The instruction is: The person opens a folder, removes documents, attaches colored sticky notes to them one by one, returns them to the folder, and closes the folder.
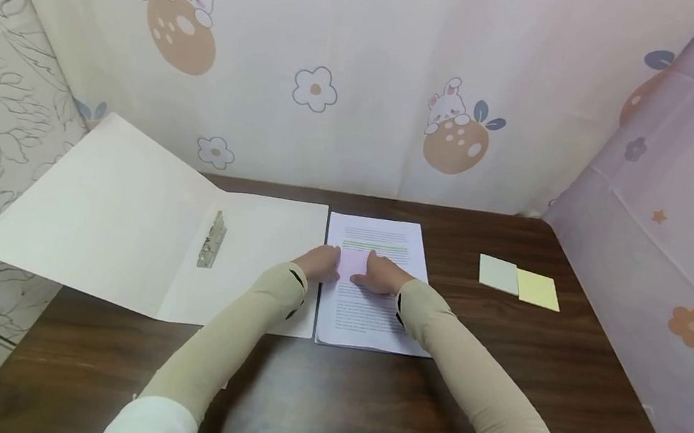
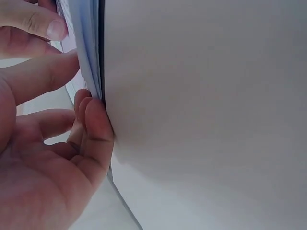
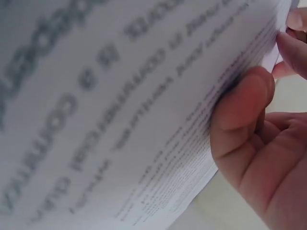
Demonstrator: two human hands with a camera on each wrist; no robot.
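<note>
Two hands, one purple sticky note [image 1: 352, 265]: we've got it between our left hand [image 1: 319, 264] and our right hand [image 1: 387, 275], on top of the printed pages [image 1: 360, 317]. Fingertips of both hands are at its sides, but honestly we can't tell whether either one is pinching it or just pressing. Our guess is that working from both sides keeps it straight. It sits right by the green highlighted lines [image 1: 376, 247], maybe to go with them.

Beside our left hand the white folder [image 1: 267, 232] lies open, metal clip [image 1: 212, 240] farther left, probably so it's handy for the pages. Well off past our right hand's outer side, a pale green pad [image 1: 498, 273] and a yellow pad [image 1: 538, 290] sit together on the tabletop [image 1: 324, 401], likely parked out of the way.

View-wise, the left wrist one gives us bent fingers against the pages' layered edge, which the head view misses. The right wrist one gets blurry print super close. Only the head view has the pads, the clip and the patterned curtain [image 1: 377, 25] way beyond our hands.
</note>
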